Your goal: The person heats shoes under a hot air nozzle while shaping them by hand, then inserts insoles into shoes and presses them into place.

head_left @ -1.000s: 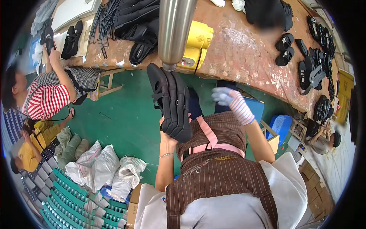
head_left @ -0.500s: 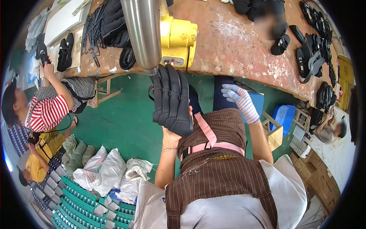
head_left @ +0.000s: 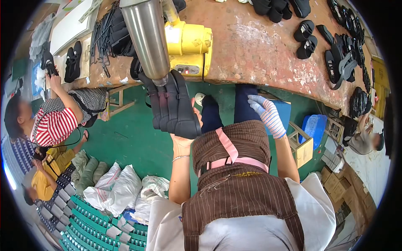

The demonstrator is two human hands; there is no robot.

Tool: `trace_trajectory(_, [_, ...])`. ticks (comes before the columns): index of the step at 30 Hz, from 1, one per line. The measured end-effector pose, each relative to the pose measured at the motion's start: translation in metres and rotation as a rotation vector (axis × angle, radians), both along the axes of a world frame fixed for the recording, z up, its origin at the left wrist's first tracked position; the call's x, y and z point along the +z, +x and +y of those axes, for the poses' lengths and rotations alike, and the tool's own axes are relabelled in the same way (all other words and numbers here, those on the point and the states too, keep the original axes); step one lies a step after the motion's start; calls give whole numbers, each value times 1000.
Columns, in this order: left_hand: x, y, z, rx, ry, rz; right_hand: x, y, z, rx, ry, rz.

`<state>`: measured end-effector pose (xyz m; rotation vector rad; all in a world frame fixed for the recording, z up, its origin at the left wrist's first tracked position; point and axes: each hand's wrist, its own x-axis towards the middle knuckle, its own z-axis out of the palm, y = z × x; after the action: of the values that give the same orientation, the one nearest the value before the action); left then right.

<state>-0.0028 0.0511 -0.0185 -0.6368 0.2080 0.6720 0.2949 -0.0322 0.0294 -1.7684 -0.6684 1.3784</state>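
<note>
Several black sandals (head_left: pixel 178 106), lined up side by side, rest in my left hand (head_left: pixel 186 140), which grips them from below at their near end. Their far ends are under the nozzle of a metal heat tube (head_left: pixel 146 42) on a yellow machine (head_left: pixel 188 39). A reddish glow shows on the sandals near the nozzle. My right hand (head_left: pixel 268 115), in a striped glove, holds nothing; its fingers are stretched out above my right thigh.
The worn table (head_left: pixel 259 50) carries black sandals (head_left: pixel 305 42) at the right and black straps (head_left: pixel 102 37) at the left. A co-worker in a striped shirt (head_left: pixel 54 125) sits at the left. White sacks (head_left: pixel 123 188) lie on the green floor. A blue stool (head_left: pixel 314 129) stands right.
My left hand has carried the sandals to the left, further beneath the nozzle. My right hand has barely moved. A person's dark shape at the table's far side has gone, showing more sandals.
</note>
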Motion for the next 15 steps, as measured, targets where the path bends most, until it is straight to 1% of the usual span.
trace_trajectory(2, [1,0,5,24,14,-18,-7,2,-2,48,10,-73])
trace_trajectory(5, [5,-2,12,83,-167,-67,-12,2,-3,98,-13,-147])
trace_trajectory(8, [-2,-6,12,122,-87,36,-10,-2,1,121,-22,-165])
trace_trajectory(10, [-3,-9,10,138,-80,63,-5,-3,3,139,-68,-168])
trace_trajectory(11, [-3,-9,9,146,-80,76,-7,-2,2,158,-42,-197])
trace_trajectory(14, [7,-9,8,112,-56,-20,-13,-3,2,207,8,-260])
trace_trajectory(15, [8,-10,8,121,-54,-6,-13,-3,4,216,6,-269])
